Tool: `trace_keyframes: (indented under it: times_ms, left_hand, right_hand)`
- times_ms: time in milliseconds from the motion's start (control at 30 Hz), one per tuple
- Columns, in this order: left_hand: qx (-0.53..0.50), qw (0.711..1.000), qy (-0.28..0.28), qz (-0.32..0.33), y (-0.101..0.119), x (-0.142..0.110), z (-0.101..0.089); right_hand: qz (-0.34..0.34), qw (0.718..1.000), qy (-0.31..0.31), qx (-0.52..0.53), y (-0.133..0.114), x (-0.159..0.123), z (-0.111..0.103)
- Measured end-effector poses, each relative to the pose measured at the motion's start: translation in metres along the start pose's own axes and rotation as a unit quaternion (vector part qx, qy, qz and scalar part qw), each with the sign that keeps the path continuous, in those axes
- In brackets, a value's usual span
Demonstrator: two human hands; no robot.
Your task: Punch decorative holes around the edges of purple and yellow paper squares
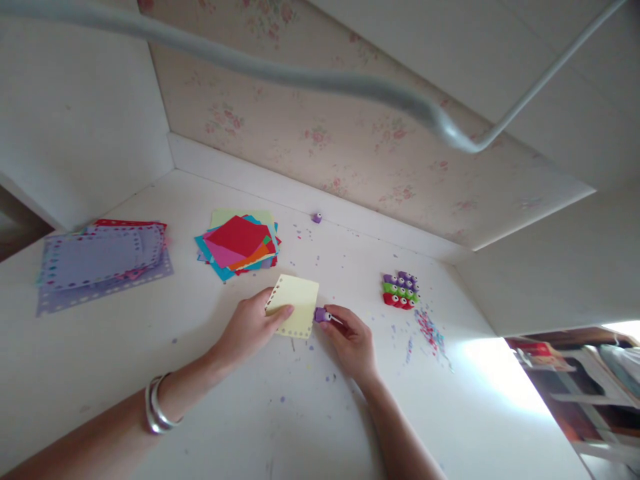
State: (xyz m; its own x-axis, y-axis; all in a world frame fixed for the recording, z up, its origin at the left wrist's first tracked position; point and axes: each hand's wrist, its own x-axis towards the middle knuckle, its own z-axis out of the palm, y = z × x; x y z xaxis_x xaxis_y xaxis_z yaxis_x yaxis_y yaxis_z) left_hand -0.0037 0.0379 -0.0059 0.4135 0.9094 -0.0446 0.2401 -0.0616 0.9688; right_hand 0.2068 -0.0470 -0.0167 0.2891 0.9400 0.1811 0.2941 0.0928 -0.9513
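A pale yellow sheet of paper with small punched holes along its left and lower edges is pinched in my left hand, thumb on top. My right hand grips a small purple craft punch with a white round button. That punch sits at the sheet's right edge, near its lower corner; whether paper is inside its slot I cannot tell. Another purple punch stands near the back of the table. To the right, several purple, green and red punches are grouped in rows.
Coloured sheets are piled behind my left hand. Punched lilac and red sheets lie at the far left. Tiny paper bits are heaped at the right, with more scattered over the white table. A white bar crosses overhead.
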Motion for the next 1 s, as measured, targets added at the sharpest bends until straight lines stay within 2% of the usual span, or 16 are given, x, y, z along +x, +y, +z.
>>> trace_keyframes:
  times_ms: [400,700,800,900,1000]
  left_hand:
    - [0.03,0.999,0.006,0.013,0.005,0.0,-0.001]
    - [0.026,1.0,-0.003,0.01,0.006,-0.001,0.001]
    - [0.046,0.999,0.001,0.009,0.005,-0.001,0.001]
    - [0.069,0.998,0.005,0.012,0.004,-0.001,0.001]
    - [0.078,0.997,0.004,0.023,0.005,-0.002,0.001]
  right_hand:
    - [-0.004,1.0,-0.005,-0.004,0.005,0.0,0.001]
    - [-0.002,1.0,-0.016,-0.004,-0.001,0.0,0.003]
    - [-0.018,0.998,-0.024,-0.053,-0.005,0.001,0.003]
    - [-0.065,0.99,-0.034,-0.123,-0.01,0.002,0.0]
    - [-0.09,0.984,-0.048,-0.147,-0.013,0.002,-0.002]
